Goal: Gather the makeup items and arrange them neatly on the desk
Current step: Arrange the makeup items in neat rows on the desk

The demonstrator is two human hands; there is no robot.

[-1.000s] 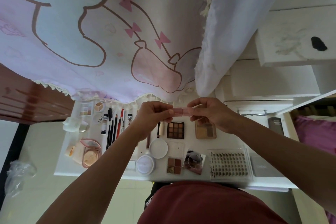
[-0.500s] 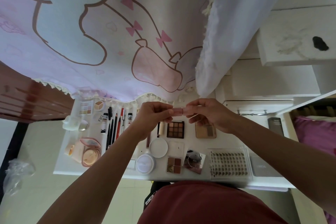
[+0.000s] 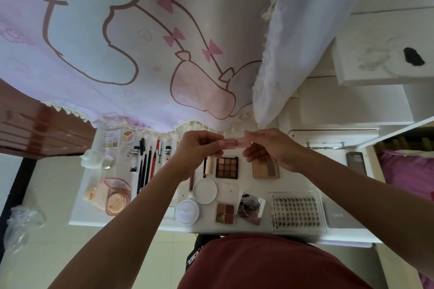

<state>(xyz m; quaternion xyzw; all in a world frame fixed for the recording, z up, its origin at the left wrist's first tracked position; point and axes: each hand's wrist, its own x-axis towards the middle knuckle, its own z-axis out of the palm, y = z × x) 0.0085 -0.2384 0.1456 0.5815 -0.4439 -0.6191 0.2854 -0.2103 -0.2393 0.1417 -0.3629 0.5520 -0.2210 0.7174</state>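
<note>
Above the white desk [image 3: 150, 223], my left hand [image 3: 197, 150] and my right hand [image 3: 270, 148] pinch the two ends of a small pink tube [image 3: 233, 142], held level between them. Under the hands lie a dark nine-pan eyeshadow palette [image 3: 226, 167] and a tan contour palette [image 3: 265, 170]. At the left lie several pencils and pens [image 3: 148, 164] in a row, a pink open compact [image 3: 116, 196] and a pale palette [image 3: 110, 139]. Near the front edge sit a white round lid [image 3: 204, 191], a round cushion case [image 3: 188, 211], a small four-pan palette [image 3: 225, 213] and a lash tray [image 3: 296, 211].
A pink cartoon curtain [image 3: 131, 49] hangs over the desk's far edge, with a white curtain [image 3: 298, 30] beside it. A dark box [image 3: 355, 162] and a grey card [image 3: 338, 216] lie at the right end. White shelving [image 3: 352, 110] stands to the right.
Both hands stay at the pink tube above the desk; the right hand has shifted slightly along it. Nothing on the desk has moved.
</note>
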